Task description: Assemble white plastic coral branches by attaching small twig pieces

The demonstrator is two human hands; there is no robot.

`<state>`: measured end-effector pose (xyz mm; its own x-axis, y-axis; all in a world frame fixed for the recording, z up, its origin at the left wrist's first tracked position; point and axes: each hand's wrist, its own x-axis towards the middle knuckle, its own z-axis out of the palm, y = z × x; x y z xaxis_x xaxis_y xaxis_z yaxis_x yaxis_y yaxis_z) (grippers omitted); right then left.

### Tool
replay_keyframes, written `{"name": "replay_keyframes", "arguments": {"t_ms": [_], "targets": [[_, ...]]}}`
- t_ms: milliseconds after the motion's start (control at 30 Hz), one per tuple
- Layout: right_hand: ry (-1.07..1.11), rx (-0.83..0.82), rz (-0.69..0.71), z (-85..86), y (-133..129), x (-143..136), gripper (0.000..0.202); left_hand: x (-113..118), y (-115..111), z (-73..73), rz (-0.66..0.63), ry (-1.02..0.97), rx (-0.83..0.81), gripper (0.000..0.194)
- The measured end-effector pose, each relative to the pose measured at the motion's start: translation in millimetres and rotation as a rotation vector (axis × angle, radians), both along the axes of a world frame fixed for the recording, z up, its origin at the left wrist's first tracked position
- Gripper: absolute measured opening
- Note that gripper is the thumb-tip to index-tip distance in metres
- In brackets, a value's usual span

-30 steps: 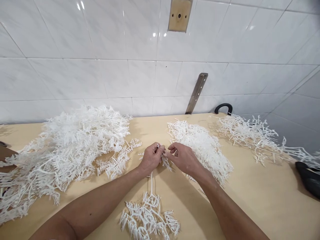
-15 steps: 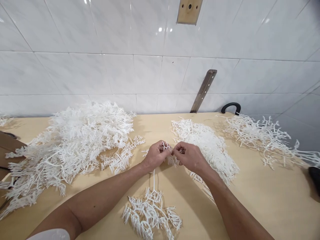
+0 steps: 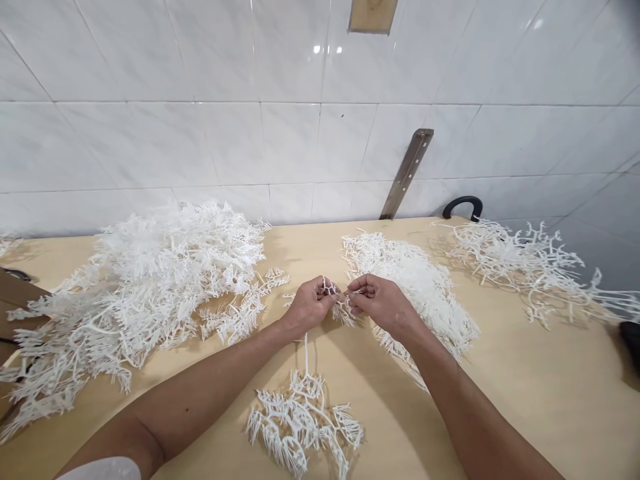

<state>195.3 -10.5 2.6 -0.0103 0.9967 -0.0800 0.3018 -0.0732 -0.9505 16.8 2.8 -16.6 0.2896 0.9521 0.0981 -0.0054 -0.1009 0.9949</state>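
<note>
We look down on a pale, wood-toned counter [image 3: 525,393] against a white tiled wall [image 3: 150,143], where one slanted metal strip [image 3: 407,173] and one black loop [image 3: 463,200] stand at the back edge. We count two dense heaps of white branching pieces, a left heap [image 3: 175,267] and a right heap [image 3: 415,273], and one looser heap [image 3: 510,260] farther right. One single branch [image 3: 305,420] lies between our forearms. Our two bare hands meet mid-counter, between the dense heaps: the left hand [image 3: 309,305] grips one small white sprig [image 3: 345,315], and the right hand [image 3: 385,303] pinches its other side.
</note>
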Motion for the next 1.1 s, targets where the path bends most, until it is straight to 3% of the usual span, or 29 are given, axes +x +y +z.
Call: {"name": "replay_keyframes", "arguments": {"t_ms": [133, 300, 533, 667, 867, 1100], "targets": [[0.044, 0.039, -0.009, -2.9, 2, 0, 0.016, -1, -2, 6.9, -0.033, -0.042, -0.039, 0.019], [0.107, 0.049, -0.035, 0.2, 0, -3, 0.017, -2, -7, 20.2, 0.000, -0.052, -0.114, 0.035], [0.313, 0.088, -0.119, 3.1, 0, -6, 0.027, -1, -3, 23.5, 0.059, -0.231, -0.265, 0.049], [0.363, 0.091, -0.155, 2.8, 0, -8, 0.032, -1, -1, 22.6, 0.009, -0.326, -0.285, 0.051], [0.432, 0.100, -0.152, 3.2, 0, -8, 0.036, -4, 2, 19.8, -0.073, -0.204, -0.330, 0.046], [0.538, 0.125, -0.155, 7.4, -3, -12, 0.033, -7, 2, 20.2, -0.169, -0.220, -0.277, 0.044]]}}
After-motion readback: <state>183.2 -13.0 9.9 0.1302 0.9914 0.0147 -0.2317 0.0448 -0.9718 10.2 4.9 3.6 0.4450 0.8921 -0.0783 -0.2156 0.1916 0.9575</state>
